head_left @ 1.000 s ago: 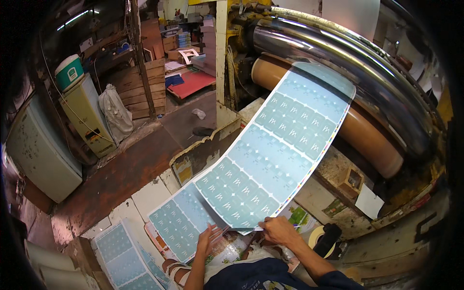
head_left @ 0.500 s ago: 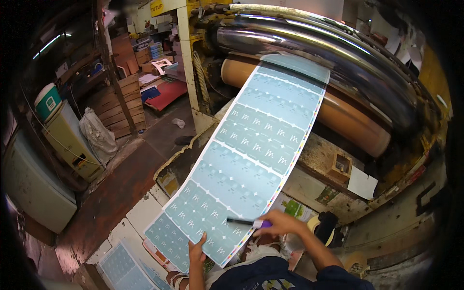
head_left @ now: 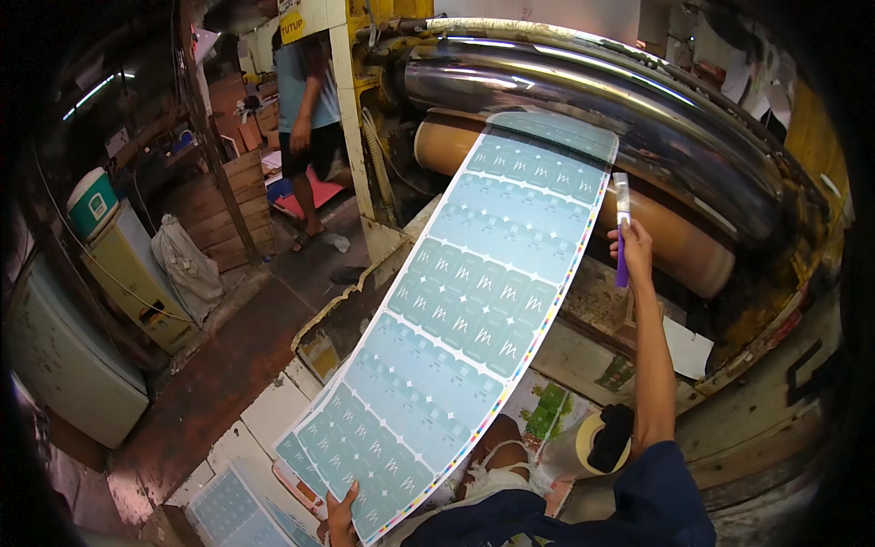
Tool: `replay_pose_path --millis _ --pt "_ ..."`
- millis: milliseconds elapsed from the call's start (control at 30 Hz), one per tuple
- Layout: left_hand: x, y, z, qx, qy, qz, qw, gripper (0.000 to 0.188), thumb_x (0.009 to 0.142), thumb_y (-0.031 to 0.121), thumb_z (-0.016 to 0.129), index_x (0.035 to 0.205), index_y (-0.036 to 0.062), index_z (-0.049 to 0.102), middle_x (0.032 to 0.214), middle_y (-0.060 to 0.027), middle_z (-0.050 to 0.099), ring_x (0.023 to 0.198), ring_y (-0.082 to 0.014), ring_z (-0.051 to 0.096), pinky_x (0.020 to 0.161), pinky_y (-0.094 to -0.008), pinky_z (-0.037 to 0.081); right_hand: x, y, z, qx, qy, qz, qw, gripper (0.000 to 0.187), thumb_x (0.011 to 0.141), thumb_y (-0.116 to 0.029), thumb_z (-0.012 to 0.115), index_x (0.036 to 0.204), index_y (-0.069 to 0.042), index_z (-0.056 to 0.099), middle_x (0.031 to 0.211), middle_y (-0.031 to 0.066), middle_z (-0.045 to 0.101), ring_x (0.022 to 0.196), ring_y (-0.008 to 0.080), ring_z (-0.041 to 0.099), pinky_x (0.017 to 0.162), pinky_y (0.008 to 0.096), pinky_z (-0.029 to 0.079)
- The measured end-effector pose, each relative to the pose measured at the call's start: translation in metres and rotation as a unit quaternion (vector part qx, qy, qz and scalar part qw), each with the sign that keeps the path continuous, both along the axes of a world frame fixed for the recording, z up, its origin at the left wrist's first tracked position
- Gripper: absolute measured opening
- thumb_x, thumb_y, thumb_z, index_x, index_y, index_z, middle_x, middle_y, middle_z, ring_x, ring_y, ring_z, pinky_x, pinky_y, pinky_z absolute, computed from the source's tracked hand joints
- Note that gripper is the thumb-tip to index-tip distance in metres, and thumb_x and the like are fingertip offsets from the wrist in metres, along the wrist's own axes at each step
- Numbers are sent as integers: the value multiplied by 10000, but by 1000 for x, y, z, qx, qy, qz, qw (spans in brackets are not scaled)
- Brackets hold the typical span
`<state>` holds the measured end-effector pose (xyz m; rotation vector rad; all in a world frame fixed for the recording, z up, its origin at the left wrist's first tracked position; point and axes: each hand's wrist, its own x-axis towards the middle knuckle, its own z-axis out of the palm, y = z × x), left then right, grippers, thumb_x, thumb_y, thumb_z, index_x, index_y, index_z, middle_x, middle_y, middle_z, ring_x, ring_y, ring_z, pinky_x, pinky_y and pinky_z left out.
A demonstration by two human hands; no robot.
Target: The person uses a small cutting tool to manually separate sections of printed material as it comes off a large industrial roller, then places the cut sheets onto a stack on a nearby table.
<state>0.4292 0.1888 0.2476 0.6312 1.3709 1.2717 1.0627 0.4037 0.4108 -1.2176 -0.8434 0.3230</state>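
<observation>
I see a long pale-blue printed sheet [head_left: 474,301] running from the lower left up to the machine, its top end lying on the tan roller [head_left: 674,242] under the big shiny metal cylinder [head_left: 583,100]. The sheet carries rows of small repeated marks and a thin multicoloured strip along its right edge. My left hand [head_left: 341,512] grips the sheet's bottom corner, fingers curled round the edge. My right hand [head_left: 632,246] is raised beside the sheet's upper right edge, closed around a purple-handled tool [head_left: 622,228] whose pale tip points up, close to the sheet's edge; I cannot tell whether the tip touches it. Below my right arm sits a roll of tape with a dark centre [head_left: 602,442]. At lower left, more blue sheets [head_left: 228,506] lie flat. Farther off, a person in a blue shirt [head_left: 305,109] stands near wooden crates, and a sack [head_left: 187,264] leans beside a yellowish cabinet [head_left: 137,283].
</observation>
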Motion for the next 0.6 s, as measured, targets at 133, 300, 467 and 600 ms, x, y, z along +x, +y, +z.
replay_pose_path --millis 133,300,467,600 --pt "-53 -26 -75 118 88 13 989 475 813 77 724 1228 -15 514 1078 -89 617 949 -195 596 858 -322 475 -16 8 -42 -118 -76 41 989 286 985 -294 505 948 -27 602 699 65 627 494 93 540 439 244 443" --pt "-49 -28 -88 40 -7 -16 999 415 816 78 727 1181 -13 552 1049 -76 635 876 -167 617 772 -298 507 -10 4 -50 -182 -123 96 971 260 972 -271 530 863 -45 598 638 47 595 462 92 515 399 258 414" --pt "-80 -41 -84 -25 9 -19 999 413 812 88 737 1173 -15 567 1006 -83 653 845 -178 639 748 -313 523 -29 8 -75 -132 -185 -11 974 163 906 -186 622 935 -26 628 659 42 603 515 123 546 470 289 442" --pt "-48 -49 -36 -51 -16 32 998 450 808 106 751 1195 -15 556 1018 -97 657 857 -188 644 754 -325 533 -3 0 -52 -34 -414 -226 881 328 780 -152 734 1087 -74 650 953 102 620 881 229 563 746 347 442"
